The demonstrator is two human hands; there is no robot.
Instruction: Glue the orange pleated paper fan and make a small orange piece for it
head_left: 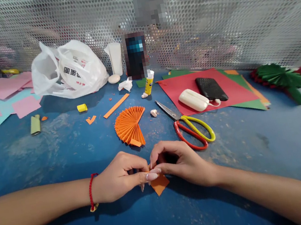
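Note:
Near the front of the blue table, my left hand and my right hand meet, pinching a small piece of orange paper. Its lower corner sticks out below my fingertips; the upper part is hidden by them. A pleated orange paper fan lies spread just beyond my hands, with a small folded orange tab at its lower edge. To the right of it rest scissors with one red and one yellow handle, blades pointing away to the left. An orange paper strip lies behind the fan.
A glue stick stands behind the fan, its yellow cap farther left. White plastic bag and pink paper sheets are at the back left. A red sheet carries a white case. A green paper flower lies far right.

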